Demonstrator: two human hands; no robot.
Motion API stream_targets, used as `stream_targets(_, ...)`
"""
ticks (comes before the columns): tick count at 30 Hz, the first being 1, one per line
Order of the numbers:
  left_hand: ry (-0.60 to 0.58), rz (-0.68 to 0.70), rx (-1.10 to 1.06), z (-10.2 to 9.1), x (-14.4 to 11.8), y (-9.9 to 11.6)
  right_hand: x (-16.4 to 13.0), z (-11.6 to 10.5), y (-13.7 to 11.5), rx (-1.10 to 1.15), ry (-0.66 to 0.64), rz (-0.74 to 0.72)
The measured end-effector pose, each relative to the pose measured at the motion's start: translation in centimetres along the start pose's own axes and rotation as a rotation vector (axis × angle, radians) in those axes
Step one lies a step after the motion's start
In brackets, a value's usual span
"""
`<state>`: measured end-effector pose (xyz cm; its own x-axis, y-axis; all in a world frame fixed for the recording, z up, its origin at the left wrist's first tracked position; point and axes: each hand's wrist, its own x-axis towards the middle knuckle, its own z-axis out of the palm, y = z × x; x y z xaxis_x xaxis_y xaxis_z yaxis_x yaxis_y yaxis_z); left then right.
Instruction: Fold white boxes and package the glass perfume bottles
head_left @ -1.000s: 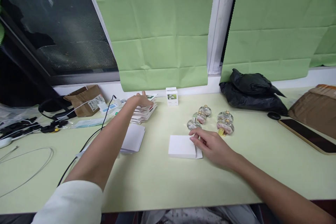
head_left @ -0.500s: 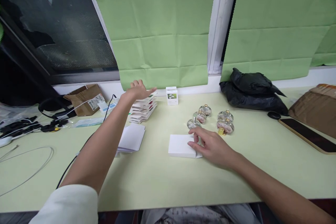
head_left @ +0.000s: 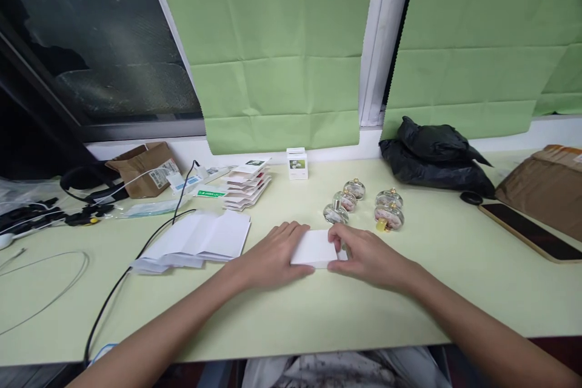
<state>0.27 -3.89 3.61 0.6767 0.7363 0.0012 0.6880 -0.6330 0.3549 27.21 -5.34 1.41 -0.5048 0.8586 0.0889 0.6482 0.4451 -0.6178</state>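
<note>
Curled partway closed, the left hand holds the left end of a white box between thumb and fingers, while the right hand pinches its right end, thumb on the near side and fingertips over the far edge. White-topped, the box lies flat on the table between them, its long axis running left to right and its flap end pointing right. Behind it, an upright carton shows a green picture, while a green label and a cardboard box's barcode sticker carry print too small to read.
</note>
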Motion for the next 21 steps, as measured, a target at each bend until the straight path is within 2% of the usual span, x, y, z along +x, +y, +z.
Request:
stream_targets(7,0.024,-0.107,-0.185,-2.0,-0.5,-1.1,0.3,0.9,0.8,0.205,0.058,-0.046)
stream_targets(10,0.005,-0.128,-0.282,-2.4,-0.6,-1.2,0.5,1.2,0.9,0.324,0.110,-0.081)
stream_targets(12,0.042,-0.115,-0.292,-2.3,-1.0,-0.8,0.5,1.2,1.0,0.385,0.108,-0.087)
stream_targets(14,0.121,-0.054,-0.249,-2.0,-1.7,-0.2,0.4,0.9,1.1,0.418,0.056,-0.090)
stream_targets(16,0.186,0.062,-0.168,-1.4,-2.7,0.6,0.2,0.6,1.3,0.450,0.017,-0.115)
stream_targets(21,0.273,0.367,0.178,1.6,-5.2,1.6,0.2,0.1,1.0,0.447,0.066,-0.151)
